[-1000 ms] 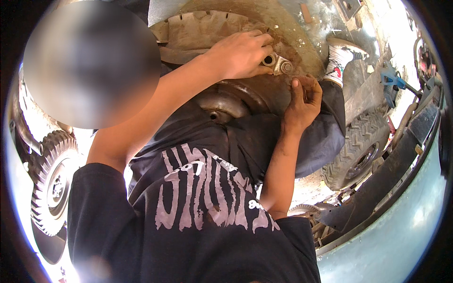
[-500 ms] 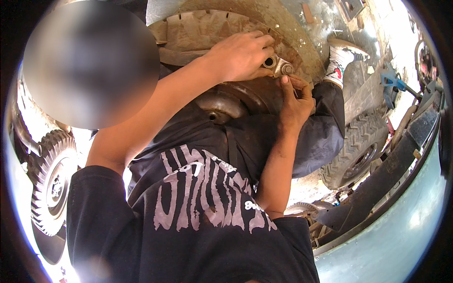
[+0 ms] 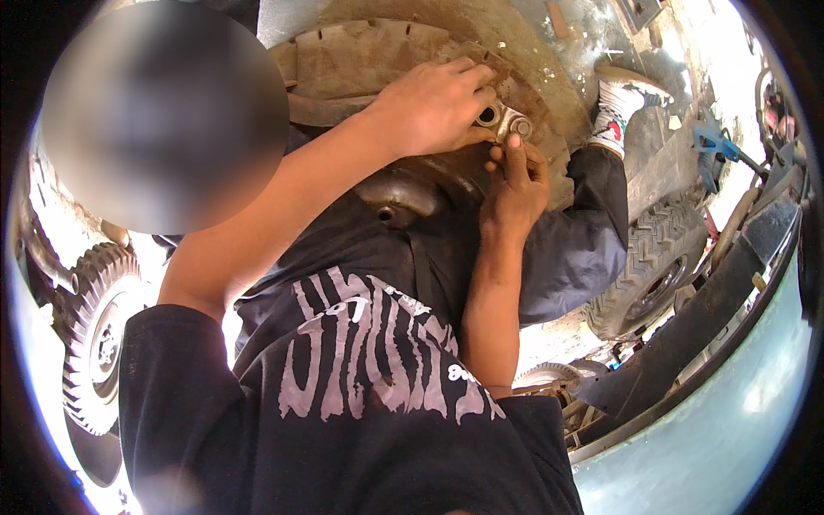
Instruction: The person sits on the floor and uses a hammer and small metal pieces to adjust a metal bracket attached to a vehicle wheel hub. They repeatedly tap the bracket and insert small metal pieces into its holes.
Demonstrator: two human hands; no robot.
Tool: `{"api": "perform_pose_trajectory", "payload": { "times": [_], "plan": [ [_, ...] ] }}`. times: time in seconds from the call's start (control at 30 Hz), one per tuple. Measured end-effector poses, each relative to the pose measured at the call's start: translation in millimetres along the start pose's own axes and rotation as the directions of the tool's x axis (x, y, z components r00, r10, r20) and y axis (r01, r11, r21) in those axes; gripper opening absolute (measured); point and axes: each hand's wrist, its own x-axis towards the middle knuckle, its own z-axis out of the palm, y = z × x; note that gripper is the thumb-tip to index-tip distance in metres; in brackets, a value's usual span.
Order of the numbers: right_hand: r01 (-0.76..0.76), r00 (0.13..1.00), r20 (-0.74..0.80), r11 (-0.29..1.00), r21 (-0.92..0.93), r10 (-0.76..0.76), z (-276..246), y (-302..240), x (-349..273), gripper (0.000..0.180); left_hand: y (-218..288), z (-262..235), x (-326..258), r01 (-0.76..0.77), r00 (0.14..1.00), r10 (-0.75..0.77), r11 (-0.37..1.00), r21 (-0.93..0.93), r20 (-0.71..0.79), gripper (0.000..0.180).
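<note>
My left hand (image 3: pixel 438 107) is closed around a small grey metal fitting (image 3: pixel 508 123) that carries a round nut, held against a worn brown tyre (image 3: pixel 378 60) lying in front of me. From below, my right hand (image 3: pixel 515 180) reaches up and its fingertips pinch the lower edge of the same fitting. Under both hands sits a dark steel wheel rim (image 3: pixel 403 196) with a small hole, partly covered by my lap. Whatever is behind my left fingers is hidden.
A treaded tyre (image 3: pixel 645 262) leans at the right, beside my dark trouser leg and white shoe (image 3: pixel 622 99). A smaller treaded wheel (image 3: pixel 96 339) stands at the left. A blue tool (image 3: pixel 712 142) lies far right. A dark bumper (image 3: pixel 712 305) and pale blue vehicle body (image 3: pixel 730 429) fill the lower right.
My right hand has risen from the rim's edge to the metal fitting and now pinches it. My left hand has kept its hold in the same place.
</note>
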Motion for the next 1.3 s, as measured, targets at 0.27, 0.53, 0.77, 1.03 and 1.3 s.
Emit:
{"api": "perform_pose_trajectory", "payload": {
  "times": [0.27,0.53,0.77,1.03,1.3],
  "plan": [
    [-0.164,0.986,0.049,0.986,0.03,0.162,2,-8,0,0.024,-2,4,-1,-0.043,0.998,0.044,0.998,0.045,-0.044,0.054],
    [-0.221,0.975,0.031,0.972,0.08,0.219,8,-8,-5,0.021,-1,7,-3,-0.058,0.996,0.062,0.996,0.063,-0.063,0.055],
    [-0.087,0.989,0.075,0.907,-0.411,0.129,-6,-24,3,0.034,-3,1,-1,-0.024,0.999,0.024,1.0,0.017,-0.03,0.052],
    [-0.295,0.933,0.168,0.945,-0.144,0.317,-28,-36,6,0.033,1,-2,1,0.017,1.0,-0.017,1.0,-0.006,0.005,0.053],
    [-0.298,0.913,0.25,0.946,-0.131,0.322,-24,-39,6,0.026,3,-6,3,0.068,0.997,-0.067,0.998,-0.018,0.039,0.054]
  ]
}}
